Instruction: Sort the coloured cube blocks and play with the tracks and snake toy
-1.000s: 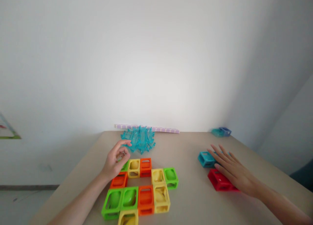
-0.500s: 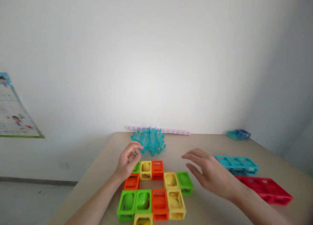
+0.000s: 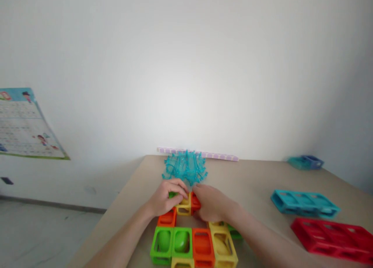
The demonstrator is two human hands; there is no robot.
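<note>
Green, orange and yellow open-sided blocks form a ring on the table, with green blocks [image 3: 182, 240] and an orange block [image 3: 203, 246] in its near row. At the far row, my left hand [image 3: 167, 198] is closed on a yellow block [image 3: 183, 210], its fingertips on the top. My right hand [image 3: 211, 202] grips the far orange block [image 3: 195, 202] beside it, thumb on the near side. The right hand and forearm partly cover the yellow and green blocks at the ring's right side.
Clear teal pieces [image 3: 186, 167] stand behind the ring, before a lilac patterned strip [image 3: 218, 156] along the wall. To the right lie a teal block row [image 3: 304, 204] and a red one [image 3: 335, 237]. A blue piece [image 3: 313, 162] sits at the back right.
Both hands have come together at the far row and taken hold of blocks there. The right hand moved left from beside the ring. The whole view has shifted slightly.
</note>
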